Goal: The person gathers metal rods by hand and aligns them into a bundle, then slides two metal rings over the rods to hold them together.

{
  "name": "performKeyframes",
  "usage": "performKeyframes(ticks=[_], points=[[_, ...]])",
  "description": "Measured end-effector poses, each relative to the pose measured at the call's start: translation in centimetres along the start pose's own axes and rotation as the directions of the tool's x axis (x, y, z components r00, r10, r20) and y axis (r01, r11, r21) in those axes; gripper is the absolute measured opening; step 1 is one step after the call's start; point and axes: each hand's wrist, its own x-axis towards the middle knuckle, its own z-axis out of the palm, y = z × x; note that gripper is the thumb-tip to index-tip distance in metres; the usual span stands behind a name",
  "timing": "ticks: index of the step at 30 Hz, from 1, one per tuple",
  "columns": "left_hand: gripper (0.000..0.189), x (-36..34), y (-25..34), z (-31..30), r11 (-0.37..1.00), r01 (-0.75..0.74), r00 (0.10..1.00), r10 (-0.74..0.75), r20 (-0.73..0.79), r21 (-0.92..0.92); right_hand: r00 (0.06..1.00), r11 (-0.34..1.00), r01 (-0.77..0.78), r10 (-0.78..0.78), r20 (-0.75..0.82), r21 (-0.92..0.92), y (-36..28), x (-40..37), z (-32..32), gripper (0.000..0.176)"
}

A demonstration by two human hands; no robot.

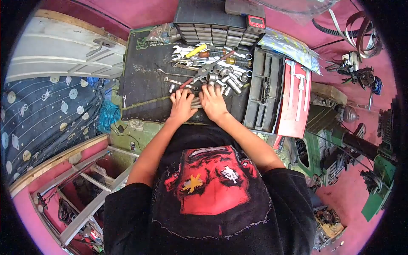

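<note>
My left hand [182, 105] and my right hand [213, 104] rest side by side on the dark mat [142, 78]. Between them lies a ribbed, greyish-brown piece [196, 103] that looks like a row of thin rods; its kind I cannot make out. Both hands press in on its sides with fingers bent and closed. Just beyond my fingertips is a heap of tools: chrome sockets [216, 77], red-handled pliers [197, 76], combination wrenches [172, 80] and screwdrivers with amber handles [238, 62]. A yellow-handled tool [196, 50] lies at the back of the heap.
A small-drawer cabinet [219, 34] stands behind the tools, with a red digital gauge [255, 22] on it. To the right are a black compartment tray [258, 93] and a red panel [293, 100]. A metal frame [85, 208] stands at lower left; green machinery [378, 187] is far right.
</note>
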Motion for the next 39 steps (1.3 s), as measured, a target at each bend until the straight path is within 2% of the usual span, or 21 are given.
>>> performKeyframes(ticks=[5,7,10,13,16,24,26,30,35,39], points=[[0.063,0.1,0.0,0.9,0.999,-0.034,0.999,0.034,-0.016,0.000,0.994,0.998,0.053,-0.051,-0.095,0.018,-0.3,-0.3,1.0,0.030],[0.051,0.3,0.0,1.1,0.997,-0.065,0.996,0.063,-0.057,-0.032,0.994,0.998,0.055,-0.053,-0.097,0.020,-0.3,-0.4,1.0,0.029],[0.042,0.6,-0.2,1.2,0.993,-0.119,0.992,0.119,-0.044,-0.003,0.991,0.998,0.055,-0.052,-0.125,0.021,-0.6,-0.8,1.5,0.029],[0.039,0.5,-0.2,1.3,0.986,-0.169,0.981,0.169,-0.095,0.008,0.986,0.999,0.044,-0.042,-0.159,0.009,-0.9,-1.1,1.8,0.030],[0.037,0.5,-0.3,1.2,0.982,-0.186,0.980,0.187,-0.061,0.027,0.988,0.999,0.023,-0.027,-0.153,-0.025,-1.2,-1.0,1.7,0.032],[0.040,0.7,-0.3,0.6,0.975,-0.221,0.973,0.222,-0.066,0.021,0.995,0.996,0.011,-0.019,-0.096,-0.093,-1.6,-1.0,1.2,0.035],[0.041,0.6,-0.2,-0.1,0.973,-0.228,0.971,0.230,-0.063,0.027,0.988,1.000,-0.011,0.008,-0.157,-0.013,-1.5,-1.3,1.3,0.039],[0.042,0.4,0.0,-0.6,0.965,-0.256,0.964,0.259,-0.063,0.062,0.969,0.999,-0.004,0.017,-0.246,0.053,-1.4,-1.5,0.7,0.032],[0.043,-0.3,0.2,-1.9,0.956,-0.281,0.951,0.290,-0.112,0.087,0.964,0.998,-0.021,0.037,-0.262,0.065,-1.6,-1.6,-0.7,0.030],[0.044,-0.9,-0.3,-2.7,0.958,-0.276,0.960,0.278,-0.032,0.074,0.980,0.993,-0.042,0.062,-0.188,0.109,-2.4,-1.3,-0.8,0.026]])
